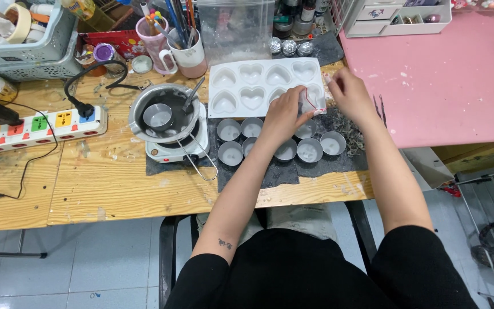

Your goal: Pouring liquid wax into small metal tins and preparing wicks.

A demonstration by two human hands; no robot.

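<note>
My left hand [284, 113] holds a small clear zip bag [311, 102] with a red strip at its mouth, over the right end of a white heart-shaped mould tray [247, 82]. My right hand [347, 88] pinches at the bag's upper right edge. Below both hands stand several small round metal cups [230, 130] filled with pale wax, set on a dark mat [315, 166]. What the bag holds cannot be made out.
A metal pot [166, 114] with a smaller cup inside sits on a small white hotplate [172, 150]. At left lie a colourful power strip [35, 127] and a grey basket [24, 40]. Mugs of tools [187, 48] stand behind; a pink table [441, 74] adjoins right.
</note>
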